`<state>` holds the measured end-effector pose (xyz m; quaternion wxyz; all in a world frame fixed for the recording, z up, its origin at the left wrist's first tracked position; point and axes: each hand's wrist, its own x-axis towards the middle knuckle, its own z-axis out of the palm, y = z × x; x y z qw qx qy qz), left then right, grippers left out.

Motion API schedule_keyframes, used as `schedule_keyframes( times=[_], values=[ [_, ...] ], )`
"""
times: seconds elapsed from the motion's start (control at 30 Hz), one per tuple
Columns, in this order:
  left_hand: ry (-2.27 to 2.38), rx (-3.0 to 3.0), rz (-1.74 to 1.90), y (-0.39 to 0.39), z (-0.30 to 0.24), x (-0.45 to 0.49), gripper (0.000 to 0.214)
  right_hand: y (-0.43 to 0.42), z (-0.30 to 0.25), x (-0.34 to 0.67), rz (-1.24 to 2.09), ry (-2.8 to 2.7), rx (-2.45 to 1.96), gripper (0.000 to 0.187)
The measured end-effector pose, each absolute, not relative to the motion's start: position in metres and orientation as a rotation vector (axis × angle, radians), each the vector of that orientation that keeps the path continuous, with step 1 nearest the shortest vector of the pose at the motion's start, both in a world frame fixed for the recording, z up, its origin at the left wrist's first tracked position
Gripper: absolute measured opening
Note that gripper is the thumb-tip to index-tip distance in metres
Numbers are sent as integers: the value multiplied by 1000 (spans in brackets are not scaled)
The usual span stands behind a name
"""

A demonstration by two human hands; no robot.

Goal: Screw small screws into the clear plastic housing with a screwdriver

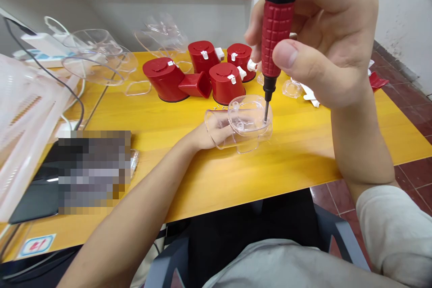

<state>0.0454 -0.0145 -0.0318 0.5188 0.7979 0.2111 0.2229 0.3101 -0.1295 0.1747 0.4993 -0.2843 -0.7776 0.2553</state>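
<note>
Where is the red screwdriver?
In the head view, the red-handled screwdriver stands in the right hand, its metal tip on the clear plastic casing held by the left hand, above the yellow table.

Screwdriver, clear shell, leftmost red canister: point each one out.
screwdriver (276, 31), head view, on its red grip
clear shell (248, 114), head view, on its upper dome
leftmost red canister (164, 78), head view, on its side wall
</note>
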Motion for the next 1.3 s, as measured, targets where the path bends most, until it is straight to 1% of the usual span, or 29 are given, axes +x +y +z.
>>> schedule_keyframes(
  times=[0.07,0.2,0.27,0.33,0.37,0.43,0.47,0.5,0.57,0.6,0.67,0.83,0.9,0.93,0.97,1.03,1.07,1.1,1.2,1.3],
  values=[
    [507,1897,546,-13,-35,46,58,-135,178,311,558,-1918,-708,43],
    [496,1941,534,-11,-36,45,58,-125,175,307,469,-1897,-661,34],
    [493,1986,559,-11,-33,45,58,-110,167,305,417,-1877,-601,34],
    [509,2009,571,-12,-30,45,58,-97,160,304,306,-1821,-424,46],
    [518,2009,569,-13,-28,45,59,-93,159,304,247,-1768,-371,55],
    [516,2007,560,-14,-25,46,61,-95,159,304,207,-1782,-385,68],
    [513,2003,557,-15,-25,46,62,-99,161,304,234,-1887,-578,65],
    [508,1999,553,-15,-25,47,62,-104,163,304,266,-1917,-720,54],
    [500,1991,549,-16,-26,47,62,-111,165,304,390,-1894,-643,31],
    [502,1975,550,-16,-27,47,61,-112,165,304,424,-1816,-482,32],
    [514,1926,558,-17,-29,47,60,-109,162,304,487,-1784,-362,38],
    [554,1884,507,-17,-29,45,67,-103,159,305,518,-1782,-413,32],
    [576,1885,478,-16,-27,45,71,-105,163,305,500,-1766,-419,32],
    [580,1896,472,-16,-27,45,71,-107,166,305,501,-1767,-447,38],
    [581,1915,479,-16,-26,45,71,-107,169,305,518,-1781,-490,47],
    [559,1963,509,-15,-25,46,69,-108,174,302,576,-1802,-567,71],
    [542,1979,526,-16,-25,46,68,-107,177,300,616,-1809,-598,80],
    [529,1987,540,-16,-24,47,66,-106,179,297,657,-1812,-618,85],
    [513,1976,544,-18,-22,48,60,-103,183,290,702,-1818,-633,88],
    [527,1897,496,-19,-22,48,63,-109,183,291,672,-1838,-648,85]
  ],
)
